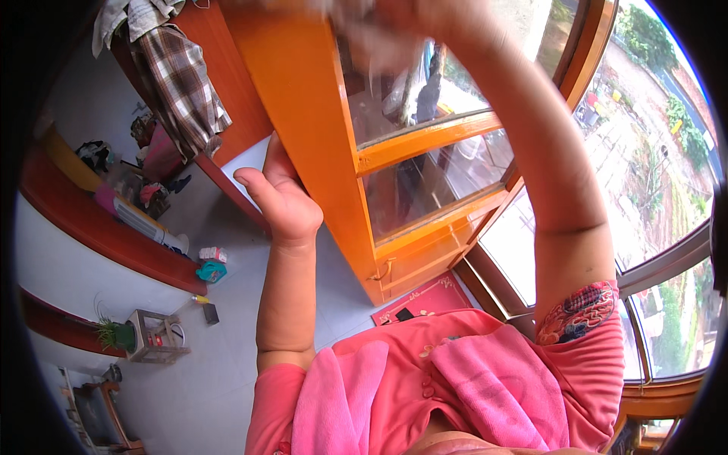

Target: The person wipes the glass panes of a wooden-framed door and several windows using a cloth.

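In front of me stands a tall orange wooden cabinet (296,98) with glass panes (432,182) and a small metal handle low down. My left hand (284,201) rests at the left edge of its side panel. The thumb sticks out to the left, and the other fingers are partly hidden behind the panel. Raised high, my right arm reaches across the glass. At the upper picture edge, my right hand (425,19) is smeared by motion. A pale, blurred piece of cloth (375,49) shows under it, against the upper pane.
A red patterned mat (425,299) lies at the cabinet's foot. To the right are large windows (660,152) onto a yard. On the left, a checked shirt (178,83) hangs over a red-brown panel. A small stand (159,337) with a potted plant (114,334) is at lower left.
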{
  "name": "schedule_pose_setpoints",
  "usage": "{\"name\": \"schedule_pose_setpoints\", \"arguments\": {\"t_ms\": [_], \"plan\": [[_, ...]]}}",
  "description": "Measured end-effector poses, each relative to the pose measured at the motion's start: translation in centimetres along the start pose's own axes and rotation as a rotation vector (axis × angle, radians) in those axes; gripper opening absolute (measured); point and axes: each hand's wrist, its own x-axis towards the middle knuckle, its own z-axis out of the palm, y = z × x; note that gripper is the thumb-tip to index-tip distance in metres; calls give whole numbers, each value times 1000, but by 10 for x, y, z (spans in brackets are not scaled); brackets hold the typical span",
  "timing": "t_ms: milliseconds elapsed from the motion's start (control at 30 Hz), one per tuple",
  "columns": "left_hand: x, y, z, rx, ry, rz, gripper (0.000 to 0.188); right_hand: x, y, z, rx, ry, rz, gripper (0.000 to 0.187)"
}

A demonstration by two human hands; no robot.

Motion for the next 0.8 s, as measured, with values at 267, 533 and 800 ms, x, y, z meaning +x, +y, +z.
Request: {"name": "schedule_pose_setpoints", "arguments": {"t_ms": [267,533,800], "plan": [[1,1,8,428,55,55,92,-122,-26,-41,385,-423,8,72],[3,-14,32,462,112,27,42,-199,187,-86,506,359,901,53],[-8,-1,12,535,114,64,46,-151,-63,-71,162,-531,215,52]]}}
